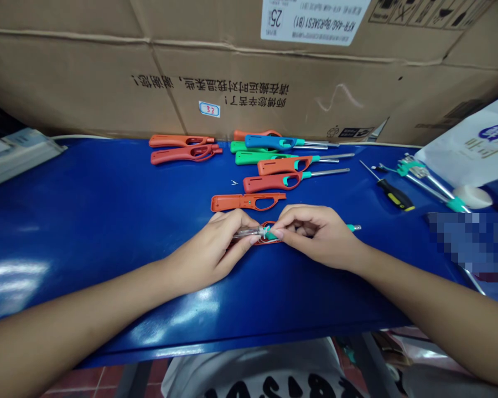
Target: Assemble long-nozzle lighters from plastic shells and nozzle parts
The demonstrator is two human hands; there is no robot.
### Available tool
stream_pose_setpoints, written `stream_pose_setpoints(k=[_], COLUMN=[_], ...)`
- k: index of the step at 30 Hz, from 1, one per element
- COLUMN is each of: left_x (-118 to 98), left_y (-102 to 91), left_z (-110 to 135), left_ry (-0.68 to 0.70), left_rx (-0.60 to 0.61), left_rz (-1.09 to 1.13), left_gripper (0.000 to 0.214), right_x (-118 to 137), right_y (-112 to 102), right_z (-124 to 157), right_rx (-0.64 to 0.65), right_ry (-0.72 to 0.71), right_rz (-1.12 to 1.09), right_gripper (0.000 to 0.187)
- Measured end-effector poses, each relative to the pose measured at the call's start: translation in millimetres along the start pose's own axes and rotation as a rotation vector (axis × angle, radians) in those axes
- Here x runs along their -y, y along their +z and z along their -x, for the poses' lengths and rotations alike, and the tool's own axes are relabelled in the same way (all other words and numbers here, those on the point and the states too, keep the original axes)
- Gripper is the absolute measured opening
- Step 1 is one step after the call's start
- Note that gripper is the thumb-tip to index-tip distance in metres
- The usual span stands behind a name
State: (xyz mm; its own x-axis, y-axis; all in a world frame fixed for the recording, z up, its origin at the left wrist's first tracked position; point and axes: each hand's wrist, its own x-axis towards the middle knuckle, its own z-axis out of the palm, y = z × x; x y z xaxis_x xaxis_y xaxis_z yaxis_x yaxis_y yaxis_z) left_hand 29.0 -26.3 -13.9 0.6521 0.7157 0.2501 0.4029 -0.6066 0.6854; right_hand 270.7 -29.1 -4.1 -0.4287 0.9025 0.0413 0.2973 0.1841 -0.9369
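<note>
My left hand [222,240] pinches a clear fuel tank [244,233] of a long-necked lighter between thumb and fingers. Opposite it, my right hand [315,232] has thumb and forefinger closed on the green lighter part [271,233] at the tank's end. Under both hands lies an orange lighter half-shell [257,241], mostly covered. A metal tip [357,227] with a green collar sticks out beyond my right hand. Just above them an open orange half-shell [249,202] rests on the blue table, its hollow side up.
Several assembled lighters [274,181] lie behind, with orange and red handle shells [182,155] to their left. A screwdriver [394,194], green-and-metal lighter rods [429,182] and a white bag [473,143] are at the right. A large cardboard box [108,99] walls off the back of the blue table [87,221].
</note>
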Motion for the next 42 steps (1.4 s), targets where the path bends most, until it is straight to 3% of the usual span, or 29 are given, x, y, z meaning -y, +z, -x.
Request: stream_pose_setpoints(k=[42], left_x=[-1.3], left_y=[0.6], left_z=[0.8], left_ry=[0.084], left_rx=[0.004], left_rz=[-0.114], left_gripper=[0.006], right_x=[2.3], right_y=[3.3], right_z=[0.6], right_rx=[0.004], right_ry=[0.089], right_rz=[-0.049], right_gripper=[0.026])
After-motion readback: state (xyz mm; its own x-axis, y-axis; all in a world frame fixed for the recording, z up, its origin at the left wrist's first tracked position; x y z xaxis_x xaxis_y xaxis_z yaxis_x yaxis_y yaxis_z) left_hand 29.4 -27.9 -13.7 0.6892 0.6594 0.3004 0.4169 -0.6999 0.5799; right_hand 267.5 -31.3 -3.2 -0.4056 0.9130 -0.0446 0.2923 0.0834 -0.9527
